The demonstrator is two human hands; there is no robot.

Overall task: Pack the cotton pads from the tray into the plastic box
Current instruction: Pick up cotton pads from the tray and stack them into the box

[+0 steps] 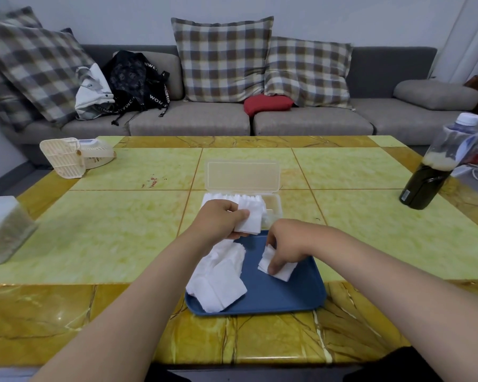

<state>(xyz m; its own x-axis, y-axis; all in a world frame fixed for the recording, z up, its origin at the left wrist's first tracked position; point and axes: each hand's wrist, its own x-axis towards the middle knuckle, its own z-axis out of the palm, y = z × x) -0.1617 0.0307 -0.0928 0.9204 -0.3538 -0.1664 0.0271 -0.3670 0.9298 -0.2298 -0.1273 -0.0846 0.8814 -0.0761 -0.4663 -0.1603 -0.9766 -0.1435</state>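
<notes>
A blue tray [282, 296] lies near the table's front edge with a heap of white cotton pads [218, 279] on its left side. Behind it stands a clear plastic box [273, 206], lid [243, 176] open and upright, with a row of pads [232, 198] filling its left and middle part. My left hand [218, 219] holds a small stack of pads [250, 221] just in front of the box. My right hand [287, 244] is down in the tray, fingers pinched on another few pads [283, 271].
A dark bottle [425, 186] stands tilted at the right, with a clear water bottle [464, 133] behind it. A cream plastic basket [64, 158] lies at the back left and a clear container [3, 230] at the left edge. A sofa with pillows is beyond.
</notes>
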